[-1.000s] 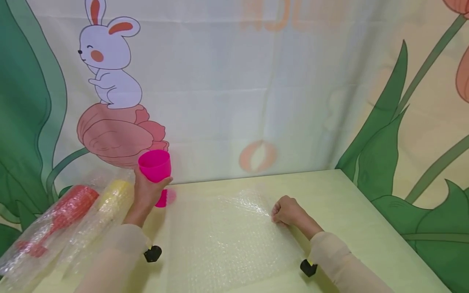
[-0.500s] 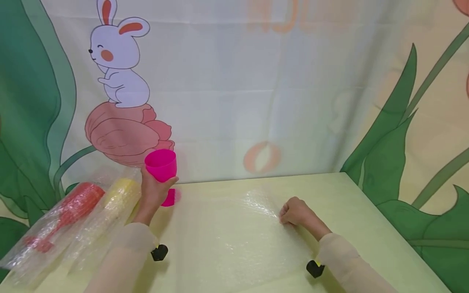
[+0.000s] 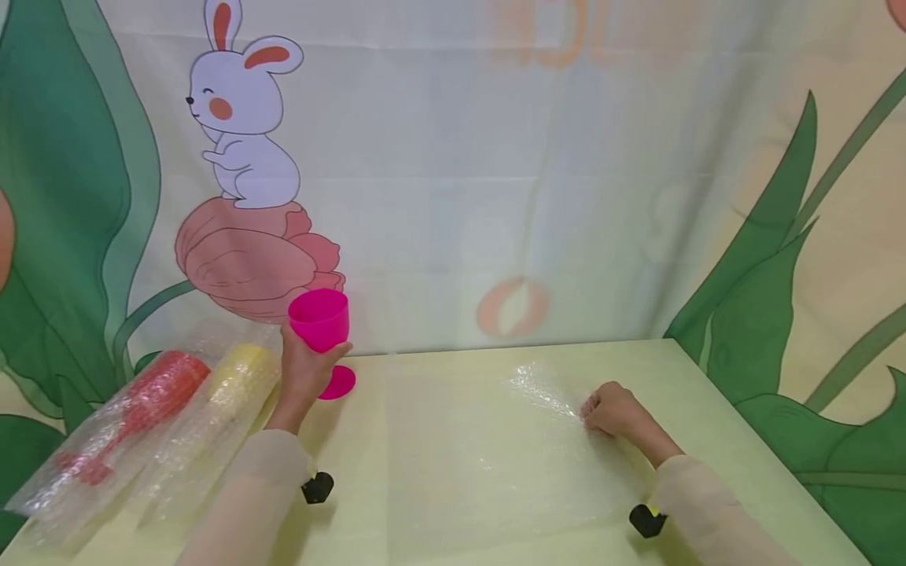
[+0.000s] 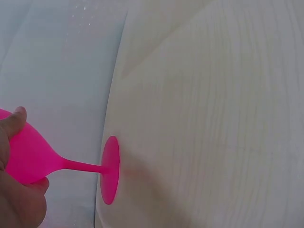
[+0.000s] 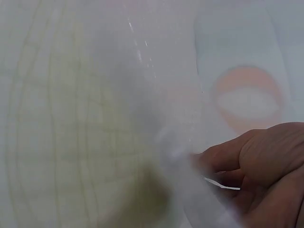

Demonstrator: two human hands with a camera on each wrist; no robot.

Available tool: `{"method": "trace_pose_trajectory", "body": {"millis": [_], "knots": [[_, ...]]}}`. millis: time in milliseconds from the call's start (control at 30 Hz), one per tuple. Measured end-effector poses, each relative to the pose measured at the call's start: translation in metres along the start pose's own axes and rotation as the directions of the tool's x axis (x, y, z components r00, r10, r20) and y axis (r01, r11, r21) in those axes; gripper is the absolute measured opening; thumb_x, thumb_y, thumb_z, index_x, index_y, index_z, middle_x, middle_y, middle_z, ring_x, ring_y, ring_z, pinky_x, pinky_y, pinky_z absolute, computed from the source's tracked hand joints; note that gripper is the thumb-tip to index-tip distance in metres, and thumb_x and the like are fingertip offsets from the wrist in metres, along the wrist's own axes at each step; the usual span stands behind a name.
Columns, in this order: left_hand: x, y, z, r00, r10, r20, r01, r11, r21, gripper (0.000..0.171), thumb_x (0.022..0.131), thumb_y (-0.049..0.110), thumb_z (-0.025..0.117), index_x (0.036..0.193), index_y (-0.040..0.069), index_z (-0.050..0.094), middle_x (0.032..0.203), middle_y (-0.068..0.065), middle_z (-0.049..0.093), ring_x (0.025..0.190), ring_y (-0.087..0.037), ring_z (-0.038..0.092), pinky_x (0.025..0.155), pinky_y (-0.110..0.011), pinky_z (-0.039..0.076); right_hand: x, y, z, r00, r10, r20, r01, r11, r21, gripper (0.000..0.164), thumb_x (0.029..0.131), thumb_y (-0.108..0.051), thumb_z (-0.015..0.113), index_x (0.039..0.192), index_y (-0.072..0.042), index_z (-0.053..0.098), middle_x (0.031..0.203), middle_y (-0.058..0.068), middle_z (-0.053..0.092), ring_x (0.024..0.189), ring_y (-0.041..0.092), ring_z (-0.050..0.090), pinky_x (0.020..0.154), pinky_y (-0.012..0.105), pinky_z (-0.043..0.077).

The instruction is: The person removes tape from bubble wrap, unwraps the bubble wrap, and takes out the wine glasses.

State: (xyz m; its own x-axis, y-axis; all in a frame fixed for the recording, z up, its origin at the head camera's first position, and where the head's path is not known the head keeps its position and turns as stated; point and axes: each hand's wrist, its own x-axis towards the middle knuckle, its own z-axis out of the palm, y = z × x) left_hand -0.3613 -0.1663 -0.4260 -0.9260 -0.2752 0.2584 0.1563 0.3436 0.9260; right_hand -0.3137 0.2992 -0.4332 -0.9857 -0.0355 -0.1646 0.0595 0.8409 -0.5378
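My left hand (image 3: 304, 381) grips a bright pink goblet (image 3: 320, 322) by the underside of its bowl, thumb on one side. The goblet stands upright; its thin stem and round foot (image 4: 110, 170) show in the left wrist view, the foot right at the tabletop. At the right, my right hand (image 3: 626, 417) pinches the edge of a clear bubble wrap sheet (image 3: 510, 479) between thumb and fingers. The sheet lies across the table between the hands, creased and shiny near the pinch. In the right wrist view the film (image 5: 161, 118) runs blurred past the fingertips.
On the left lie a red goblet (image 3: 170, 381) and a yellow item (image 3: 244, 369), both in bubble wrap, side by side. The pale yellow table (image 3: 715, 409) ends at a printed cloth backdrop (image 3: 425, 196). A black wrist device (image 3: 317, 487) hangs under each sleeve.
My right hand has moved right, drawing the bubble wrap with it; its left edge has slid away from the pink foot, which it earlier overlapped. The whole view has shifted slightly.
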Motion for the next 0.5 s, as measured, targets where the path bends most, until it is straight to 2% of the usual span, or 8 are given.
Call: {"method": "trace_pose_trajectory", "body": {"millis": [200, 300, 500], "knots": [[0.000, -0.003, 0.002, 1.000, 0.005, -0.016, -0.005, 1.000, 0.004, 0.099, 0.087, 0.002, 0.079, 0.159, 0.010, 0.012, 0.154, -0.018, 0.035, 0.143, -0.036, 0.035, 0.113, -0.052, 0.041, 0.001, 0.019, -0.016, 0.998, 0.055, -0.017, -0.055, 0.998, 0.006, 0.017, 0.092, 0.000, 0.066, 0.104, 0.011, 0.071, 0.089, 0.013, 0.062, 0.079, 0.025, 0.054, 0.065, 0.031, 0.046], [0.001, -0.003, 0.003, 1.000, 0.010, -0.018, -0.010, 1.000, -0.002, 0.099, 0.087, 0.002, 0.080, 0.158, 0.010, 0.012, 0.154, -0.018, 0.035, 0.143, -0.036, 0.035, 0.112, -0.053, 0.042, 0.003, 0.030, -0.023, 0.996, 0.079, -0.041, -0.078, 0.997, 0.013, 0.019, 0.093, -0.001, 0.066, 0.106, 0.013, 0.069, 0.094, 0.016, 0.064, 0.084, 0.028, 0.055, 0.069, 0.034, 0.048], [0.000, -0.002, 0.004, 1.000, -0.006, -0.021, 0.006, 1.000, -0.007, 0.099, 0.087, 0.003, 0.080, 0.158, 0.011, 0.012, 0.155, -0.016, 0.035, 0.144, -0.034, 0.035, 0.112, -0.051, 0.042, 0.005, 0.051, -0.037, 0.993, 0.077, -0.084, -0.074, 0.997, 0.036, 0.025, 0.092, -0.001, 0.065, 0.111, 0.015, 0.067, 0.104, 0.025, 0.065, 0.090, 0.033, 0.056, 0.076, 0.040, 0.051]]}}
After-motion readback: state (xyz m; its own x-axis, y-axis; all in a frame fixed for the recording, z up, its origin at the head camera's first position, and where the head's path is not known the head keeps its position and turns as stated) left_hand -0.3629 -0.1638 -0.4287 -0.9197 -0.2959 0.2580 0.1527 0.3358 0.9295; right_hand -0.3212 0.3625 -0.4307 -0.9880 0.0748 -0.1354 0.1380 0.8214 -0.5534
